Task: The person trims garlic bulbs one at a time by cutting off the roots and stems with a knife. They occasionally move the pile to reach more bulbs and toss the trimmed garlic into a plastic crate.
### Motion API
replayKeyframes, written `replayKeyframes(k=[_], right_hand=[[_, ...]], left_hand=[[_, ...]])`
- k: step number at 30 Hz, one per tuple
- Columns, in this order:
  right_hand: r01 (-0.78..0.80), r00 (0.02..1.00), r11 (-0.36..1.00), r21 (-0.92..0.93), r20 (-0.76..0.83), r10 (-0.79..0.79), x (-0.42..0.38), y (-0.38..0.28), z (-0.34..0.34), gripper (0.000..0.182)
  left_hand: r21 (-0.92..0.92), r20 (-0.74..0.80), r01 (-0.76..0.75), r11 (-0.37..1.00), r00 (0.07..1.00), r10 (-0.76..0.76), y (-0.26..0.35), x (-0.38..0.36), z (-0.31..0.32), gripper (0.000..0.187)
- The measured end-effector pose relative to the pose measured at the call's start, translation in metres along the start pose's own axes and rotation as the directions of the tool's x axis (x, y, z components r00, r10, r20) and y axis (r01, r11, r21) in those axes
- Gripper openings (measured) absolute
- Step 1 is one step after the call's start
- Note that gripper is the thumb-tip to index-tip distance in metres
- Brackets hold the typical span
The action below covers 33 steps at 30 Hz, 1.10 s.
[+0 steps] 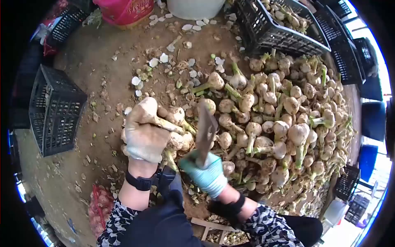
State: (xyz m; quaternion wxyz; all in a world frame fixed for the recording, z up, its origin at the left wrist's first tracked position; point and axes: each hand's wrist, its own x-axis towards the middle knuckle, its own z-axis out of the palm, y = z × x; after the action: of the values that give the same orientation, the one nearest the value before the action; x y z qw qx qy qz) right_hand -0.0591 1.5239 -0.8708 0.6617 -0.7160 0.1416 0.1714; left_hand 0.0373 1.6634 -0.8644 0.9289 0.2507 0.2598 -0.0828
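My left hand point(146, 136), in a soiled pale glove, is closed round a bulb with a thick stem point(168, 125) that points right. More bulbs point(176, 141) lie beside and below this hand. My right hand point(204, 171), in a green and white glove, is wrapped round the handle of a knife point(206, 129). Its broad, brownish blade stands upward, a little right of the stem, and is somewhat blurred. Right of the knife spreads a large heap of bulbs point(298, 133) with cut stems and dirt on them.
A black crate point(55, 111) stands at the left; another crate point(284, 39) holding bulbs is at the top right. A pink bucket point(127, 11) and a white bucket point(195, 9) stand at the top. A red net bag point(101, 208) lies at the lower left.
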Motion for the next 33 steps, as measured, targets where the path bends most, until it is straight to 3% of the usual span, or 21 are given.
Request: replayKeyframes(k=[2,4,6,8,9,10,11,12,13,15,16,17,19,20,21,24,25,27,29,31,33], right_hand=[[0.083,0.995,0.992,0.099,-0.070,-0.076,0.000,0.002,0.024,0.012],[-0.184,0.983,0.977,0.108,0.047,0.180,0.012,0.019,0.031,0.014],[-0.333,0.943,0.914,0.233,0.077,0.324,0.009,0.044,0.037,0.020],[-0.343,0.939,0.921,0.185,0.068,0.336,0.000,0.045,0.023,0.023],[-0.340,0.940,0.931,0.135,0.065,0.334,-0.003,0.045,0.014,0.028],[-0.394,0.916,0.900,0.184,0.004,0.400,0.001,0.048,0.008,0.024],[-0.397,0.894,0.838,0.375,-0.047,0.445,-0.003,0.044,-0.005,0.019],[-0.339,0.884,0.848,0.407,-0.172,0.436,-0.006,0.051,-0.011,0.017],[-0.272,0.855,0.857,0.438,-0.299,0.424,-0.010,0.059,-0.016,0.015],[-0.279,0.858,0.862,0.422,-0.294,0.421,-0.014,0.060,-0.026,0.016],[-0.300,0.862,0.866,0.401,-0.276,0.426,-0.018,0.061,-0.028,0.018],[-0.303,0.859,0.864,0.402,-0.277,0.430,-0.016,0.068,-0.026,0.018],[-0.174,0.904,0.914,0.368,-0.309,0.296,-0.007,0.066,-0.017,0.020],[-0.250,0.889,0.865,0.436,-0.250,0.383,-0.006,0.061,-0.017,0.019],[-0.252,0.890,0.865,0.435,-0.247,0.383,0.000,0.055,-0.016,0.019],[-0.111,0.916,0.890,0.442,-0.302,0.264,0.019,0.051,-0.020,0.016],[-0.052,0.919,0.902,0.428,-0.333,0.211,0.023,0.047,-0.025,0.019],[-0.031,0.900,0.910,0.414,-0.384,0.205,0.032,0.053,-0.034,0.020],[-0.032,0.906,0.882,0.471,-0.359,0.224,0.034,0.056,-0.042,0.021],[-0.012,0.917,0.893,0.450,-0.351,0.189,0.032,0.060,-0.044,0.019],[-0.035,0.917,0.897,0.441,-0.342,0.204,0.027,0.050,-0.040,0.019]], left_hand=[[-0.087,-0.049,0.019,0.996,0.999,-0.023,0.003,0.000,-0.005,0.032],[0.037,0.122,0.026,0.999,0.992,-0.030,0.010,-0.005,-0.008,0.031],[-0.172,0.399,0.120,0.978,0.916,-0.042,0.016,0.003,-0.001,0.043],[-0.175,0.553,0.211,0.962,0.829,-0.081,0.007,-0.022,0.052,0.061],[0.207,0.693,-0.103,0.973,0.718,-0.071,-0.006,-0.011,0.049,0.069],[0.416,0.810,-0.499,0.760,0.584,-0.060,-0.019,-0.001,0.047,0.078],[0.659,0.746,-0.727,0.194,0.665,-0.042,-0.025,-0.004,0.044,0.087],[0.652,0.674,-0.609,-0.453,0.739,-0.024,-0.032,-0.007,0.040,0.095],[0.661,0.706,-0.607,-0.440,0.702,0.093,-0.024,0.017,0.025,0.093],[0.989,0.038,0.006,-0.149,0.957,0.288,-0.009,0.023,0.014,0.084],[0.834,-0.058,0.205,-0.512,0.956,0.289,-0.004,0.038,-0.001,0.080],[0.833,-0.060,0.205,-0.514,0.957,0.284,-0.013,0.045,-0.013,0.080],[0.419,-0.042,0.075,-0.905,0.997,0.064,-0.027,0.047,-0.013,0.073],[0.359,-0.108,0.017,-0.933,0.994,-0.023,-0.031,0.054,-0.007,0.066],[0.615,-0.167,0.066,-0.786,0.985,-0.048,-0.035,0.064,-0.011,0.053],[0.582,0.208,-0.157,-0.798,0.977,-0.040,-0.050,0.082,-0.020,0.041],[0.513,0.148,-0.193,-0.836,0.980,-0.136,-0.054,0.095,-0.021,0.047],[0.452,0.462,-0.418,-0.788,0.865,-0.193,-0.060,0.101,-0.035,0.059],[0.779,0.175,-0.260,-0.571,0.964,-0.200,-0.064,0.115,-0.034,0.069],[0.863,-0.001,-0.093,-0.496,0.982,-0.187,-0.071,0.134,-0.041,0.075],[0.779,-0.266,0.025,-0.627,0.918,-0.294,-0.073,0.137,-0.028,0.090]])
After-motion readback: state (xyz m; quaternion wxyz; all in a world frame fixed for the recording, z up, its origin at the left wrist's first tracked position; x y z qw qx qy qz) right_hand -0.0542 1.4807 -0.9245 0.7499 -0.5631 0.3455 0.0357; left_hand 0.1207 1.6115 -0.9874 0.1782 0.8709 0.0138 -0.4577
